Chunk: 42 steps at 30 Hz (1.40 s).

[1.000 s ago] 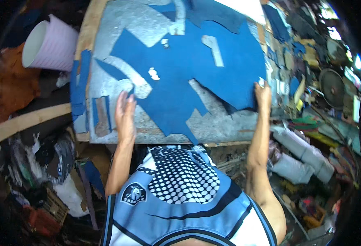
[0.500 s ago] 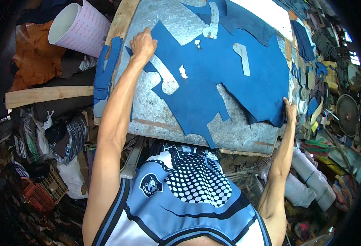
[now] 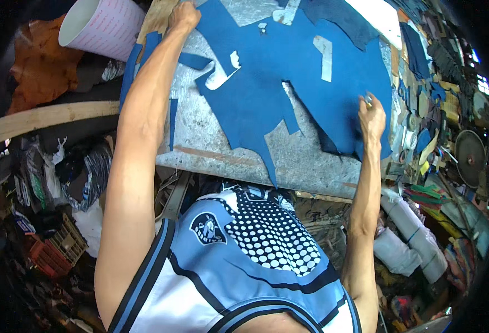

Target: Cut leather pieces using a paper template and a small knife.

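A large blue sheet of leather with an irregular, cut outline lies flat over the metal-topped table. My left hand is closed at its far left edge; whatever the fingers hold is hidden. Over the right part of the sheet, my right hand pinches a small slim tool with a shiny tip, its kind unclear. A grey angled template rests on the leather left of that hand. Farther off lies another template. Whether the pale shape left of centre is a template or a gap, I cannot tell.
A white bucket-like container stands beyond the table's left side, near a brown hide and a wooden plank. Along the right are scissors, tape rolls and scraps. Wrapped rolls lie at lower right.
My left hand has moved farther away along the sheet's left edge. My right hand has left the table's right edge and come over the leather, the small tool now showing. The view has shifted.
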{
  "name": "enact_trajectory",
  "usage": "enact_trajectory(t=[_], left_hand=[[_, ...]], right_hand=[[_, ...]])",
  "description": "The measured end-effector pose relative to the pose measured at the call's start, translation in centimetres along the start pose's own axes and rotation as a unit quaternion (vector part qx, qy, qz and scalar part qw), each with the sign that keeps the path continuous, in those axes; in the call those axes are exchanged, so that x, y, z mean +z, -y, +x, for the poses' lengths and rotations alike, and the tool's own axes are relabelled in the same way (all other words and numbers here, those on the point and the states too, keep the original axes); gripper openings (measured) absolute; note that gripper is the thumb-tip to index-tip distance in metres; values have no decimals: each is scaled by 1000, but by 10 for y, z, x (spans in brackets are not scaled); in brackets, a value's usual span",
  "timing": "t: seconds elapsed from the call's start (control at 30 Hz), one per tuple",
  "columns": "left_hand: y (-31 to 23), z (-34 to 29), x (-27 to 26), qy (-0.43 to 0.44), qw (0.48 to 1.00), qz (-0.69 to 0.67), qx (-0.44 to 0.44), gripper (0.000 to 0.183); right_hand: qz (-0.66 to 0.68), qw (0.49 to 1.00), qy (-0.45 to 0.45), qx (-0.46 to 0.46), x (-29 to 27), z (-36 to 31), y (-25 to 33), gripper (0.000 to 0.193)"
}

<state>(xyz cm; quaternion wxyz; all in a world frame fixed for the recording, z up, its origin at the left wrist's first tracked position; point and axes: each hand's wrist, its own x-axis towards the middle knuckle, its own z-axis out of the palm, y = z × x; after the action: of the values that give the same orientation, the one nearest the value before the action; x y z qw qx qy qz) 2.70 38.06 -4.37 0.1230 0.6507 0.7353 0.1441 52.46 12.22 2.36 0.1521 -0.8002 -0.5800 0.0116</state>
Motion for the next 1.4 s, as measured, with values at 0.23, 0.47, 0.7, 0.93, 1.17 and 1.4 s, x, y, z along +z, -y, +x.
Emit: enact_trajectory(t=[0.23,0.47,0.7,0.93,1.17,1.4], left_hand=[[-87,-192,-31,-70,894,-110,429,27],[-27,-305,-11,110,957,37,266,72],[-10,-277,-15,39,978,79,187,62],[8,-262,-37,-47,980,24,190,35],[-14,-327,-42,-40,981,-104,157,54],[-2,-338,-27,1,979,-145,142,78]], right_hand=[[-39,992,120,0,47,30,123,62],[-17,997,70,-9,75,46,93,55],[-74,992,98,-16,63,66,88,39],[318,931,164,74,-5,9,140,22],[328,868,373,-4,34,-126,223,39],[282,873,391,-76,34,-124,241,40]])
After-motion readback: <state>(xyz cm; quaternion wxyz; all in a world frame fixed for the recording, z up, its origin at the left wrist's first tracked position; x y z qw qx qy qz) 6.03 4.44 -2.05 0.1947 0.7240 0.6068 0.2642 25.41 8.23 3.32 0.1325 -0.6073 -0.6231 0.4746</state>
